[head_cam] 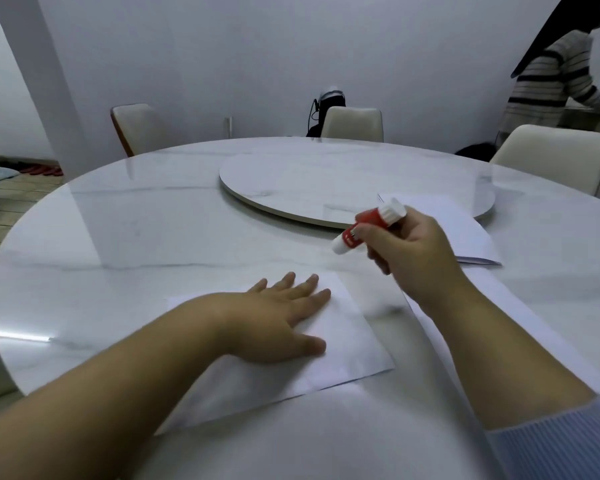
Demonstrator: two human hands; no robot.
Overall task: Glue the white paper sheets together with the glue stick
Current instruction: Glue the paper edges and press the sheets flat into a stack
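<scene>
A red-and-white glue stick (368, 226) is held above the table (118, 244), gripped in the curled fingers of the right hand (409, 251), its white cap end pointing down and left, clear of any paper. The left hand (278, 320) lies flat with straight fingers pressing on a white paper sheet (347, 348) near the table's front edge; the forearm covers the sheet's left part. A second sheet (426, 327) runs under the right forearm, its near end cut off by the pale blue sleeve (555, 445). A third sheet, possibly a small stack (465, 233), lies to the right behind the right hand, its far corner resting on the round turntable (326, 181) at the table's middle. Bare marble spreads wide to the left and between the sheets. Three pale chairs (354, 124) stand at the far rim. A dark bag (323, 112) sits behind the middle chair. At far right a person in a striped top (548, 81) is partly cut off by the frame. Red slippers (42, 169) lie blurred on the floor at left.
</scene>
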